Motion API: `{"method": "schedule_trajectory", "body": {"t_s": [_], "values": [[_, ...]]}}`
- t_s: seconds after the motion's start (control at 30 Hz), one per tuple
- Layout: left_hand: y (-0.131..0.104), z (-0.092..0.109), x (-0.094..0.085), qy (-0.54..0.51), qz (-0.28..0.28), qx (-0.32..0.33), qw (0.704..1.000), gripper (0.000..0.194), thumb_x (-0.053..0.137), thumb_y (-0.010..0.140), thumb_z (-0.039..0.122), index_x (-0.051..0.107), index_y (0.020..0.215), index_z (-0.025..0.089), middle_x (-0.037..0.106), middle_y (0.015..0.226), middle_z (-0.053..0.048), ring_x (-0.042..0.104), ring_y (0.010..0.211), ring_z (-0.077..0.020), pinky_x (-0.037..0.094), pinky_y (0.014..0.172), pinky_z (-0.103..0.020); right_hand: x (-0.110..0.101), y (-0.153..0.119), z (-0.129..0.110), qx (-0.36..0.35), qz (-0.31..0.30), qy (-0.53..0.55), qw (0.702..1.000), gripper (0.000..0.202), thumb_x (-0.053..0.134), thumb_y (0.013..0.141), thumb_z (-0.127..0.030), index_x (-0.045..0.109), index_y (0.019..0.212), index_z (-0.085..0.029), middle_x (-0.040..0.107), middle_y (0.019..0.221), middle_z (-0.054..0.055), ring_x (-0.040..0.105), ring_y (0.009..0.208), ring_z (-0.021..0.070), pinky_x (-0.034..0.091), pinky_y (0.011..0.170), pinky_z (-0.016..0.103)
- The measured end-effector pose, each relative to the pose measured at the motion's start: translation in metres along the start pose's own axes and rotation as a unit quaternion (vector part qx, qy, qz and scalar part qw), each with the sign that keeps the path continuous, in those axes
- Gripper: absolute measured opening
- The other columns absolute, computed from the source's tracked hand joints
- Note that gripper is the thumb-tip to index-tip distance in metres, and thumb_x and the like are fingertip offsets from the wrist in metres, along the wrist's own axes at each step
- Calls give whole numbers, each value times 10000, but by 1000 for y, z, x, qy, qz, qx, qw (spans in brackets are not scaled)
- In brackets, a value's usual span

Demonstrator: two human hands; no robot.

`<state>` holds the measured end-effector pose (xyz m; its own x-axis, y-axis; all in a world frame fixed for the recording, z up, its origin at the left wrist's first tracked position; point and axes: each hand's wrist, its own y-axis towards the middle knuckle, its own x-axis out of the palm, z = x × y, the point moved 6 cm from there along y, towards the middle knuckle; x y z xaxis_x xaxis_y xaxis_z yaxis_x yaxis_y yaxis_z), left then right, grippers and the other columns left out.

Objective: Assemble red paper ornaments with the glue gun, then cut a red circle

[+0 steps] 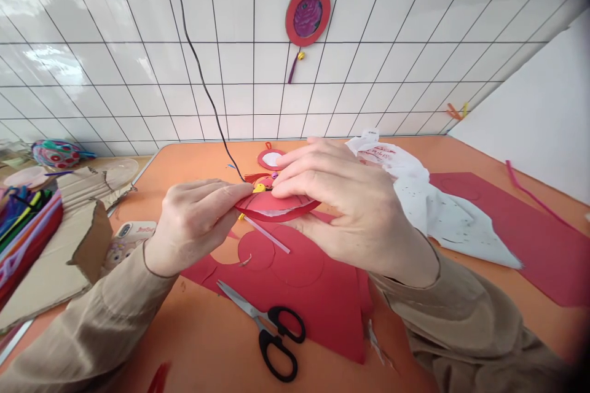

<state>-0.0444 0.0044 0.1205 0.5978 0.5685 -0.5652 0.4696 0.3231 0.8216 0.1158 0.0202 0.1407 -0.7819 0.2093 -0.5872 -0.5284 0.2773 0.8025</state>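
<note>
Both hands hold a red paper disc [276,201] edge-on above the orange table [193,163]. My left hand [196,218] pinches its left end, with a small yellow piece [259,188] by the fingertips. My right hand [343,209] grips the right side, fingers over the top and thumb below. A white layer shows along the disc's near edge. Beneath the hands lies red card [318,313] with drawn circles and cut-outs, and a pale glue stick or tube [270,234] rests over it. Black-handled scissors [271,334] lie partly on the card, blades pointing left.
A white plastic bag [405,172] and a white sheet [461,227] lie at right, beside more red card [544,245]. Cardboard [59,258], a phone [126,239] and coloured pipe cleaners [27,221] are at left. A round red ornament [308,15] hangs on the tiled wall.
</note>
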Motion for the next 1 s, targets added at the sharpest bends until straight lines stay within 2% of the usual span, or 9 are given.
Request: {"method": "schedule_trajectory", "body": {"t_s": [0.13,0.37,0.67,1.0], "values": [[0,1,1,0,-6,8,1000,188,577,867,13,676,926,161,784,735,-48,728,601,-145,526,526,-215,0,0,2,16,-1,11,1000,97,684,867,-131,636,825,-205,725,864,44,693,929,220,537,850,416],[2,5,2,-6,-6,37,999,147,589,883,32,664,950,140,775,729,-63,744,624,-171,557,562,-233,-3,-1,5,41,5,24,999,176,669,856,-84,613,758,-219,718,782,0,682,802,182,541,807,398],[3,5,2,-17,-25,23,999,203,558,882,30,666,974,175,778,733,-39,743,616,-154,555,551,-212,1,-2,10,92,-39,106,989,108,769,834,-215,667,804,-234,724,804,8,684,803,189,561,747,379],[0,5,6,-29,-21,-1,999,137,622,904,116,675,964,228,770,709,1,707,550,-136,522,495,-217,-2,0,10,77,-30,96,992,100,728,870,-236,690,781,-257,741,775,2,699,813,200,577,786,404]]}}
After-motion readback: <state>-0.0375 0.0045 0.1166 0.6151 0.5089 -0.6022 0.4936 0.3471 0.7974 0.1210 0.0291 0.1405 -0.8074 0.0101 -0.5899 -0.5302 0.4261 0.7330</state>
